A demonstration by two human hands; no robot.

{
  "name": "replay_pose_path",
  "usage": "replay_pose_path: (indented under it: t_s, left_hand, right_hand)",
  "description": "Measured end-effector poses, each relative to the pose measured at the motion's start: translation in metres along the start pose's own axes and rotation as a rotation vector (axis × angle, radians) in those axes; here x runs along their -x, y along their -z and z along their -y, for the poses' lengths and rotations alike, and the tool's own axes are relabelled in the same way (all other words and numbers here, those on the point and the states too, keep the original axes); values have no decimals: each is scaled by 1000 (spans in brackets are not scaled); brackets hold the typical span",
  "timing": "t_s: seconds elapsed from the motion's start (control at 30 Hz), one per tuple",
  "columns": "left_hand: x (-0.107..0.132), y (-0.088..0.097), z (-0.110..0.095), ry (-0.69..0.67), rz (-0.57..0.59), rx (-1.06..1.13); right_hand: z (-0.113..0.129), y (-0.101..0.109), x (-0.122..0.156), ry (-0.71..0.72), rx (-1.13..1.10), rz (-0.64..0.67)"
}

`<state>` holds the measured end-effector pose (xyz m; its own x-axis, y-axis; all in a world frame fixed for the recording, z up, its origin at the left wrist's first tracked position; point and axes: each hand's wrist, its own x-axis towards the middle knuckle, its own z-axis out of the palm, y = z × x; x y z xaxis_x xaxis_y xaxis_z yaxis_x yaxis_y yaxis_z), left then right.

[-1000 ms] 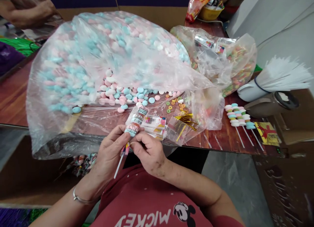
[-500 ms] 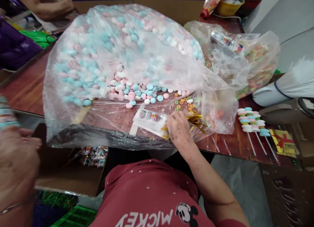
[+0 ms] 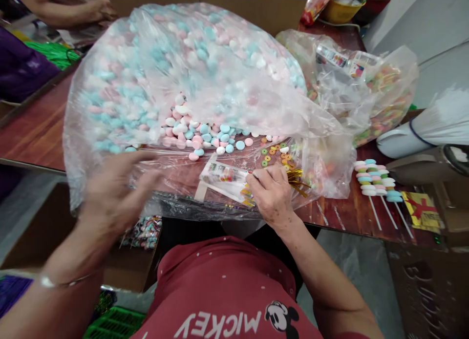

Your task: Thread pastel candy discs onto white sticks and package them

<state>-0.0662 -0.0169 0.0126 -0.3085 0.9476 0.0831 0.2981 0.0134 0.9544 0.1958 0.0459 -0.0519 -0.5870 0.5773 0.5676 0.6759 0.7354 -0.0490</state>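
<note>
My left hand, blurred by motion, is over the front left of the big candy bag, its thumb and fingers apart and nothing visible in it. My right hand is closed at the right end of a small stack of clear printed bags, fingertips pressed together on them. Gold twist ties stick out just right of its knuckles. Behind the stack, pink, white and blue candies spill from the large clear plastic bag. Small ring candies lie near my right fingers.
Three candy skewers lie at the right beside a yellow packet. Pitchers, one full of white sticks, stand behind them. A cardboard box with wrapped candies is below the table edge. Another person's hand is at upper left.
My left hand has swung in from the far left to the bag's front edge. The striped candy piece it held is gone from it. My right hand stays at the printed bags.
</note>
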Motion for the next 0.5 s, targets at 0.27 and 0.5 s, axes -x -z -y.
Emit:
replay_pose_path:
  t_s: [0.27, 0.5]
  left_hand:
    - [-23, -100, 6, -90, 803, -318]
    - [-18, -111, 17, 102, 860, -34]
  right_hand:
    - [-1, 17, 20, 78, -32, -127]
    - [-10, 18, 36, -484, -632, -97]
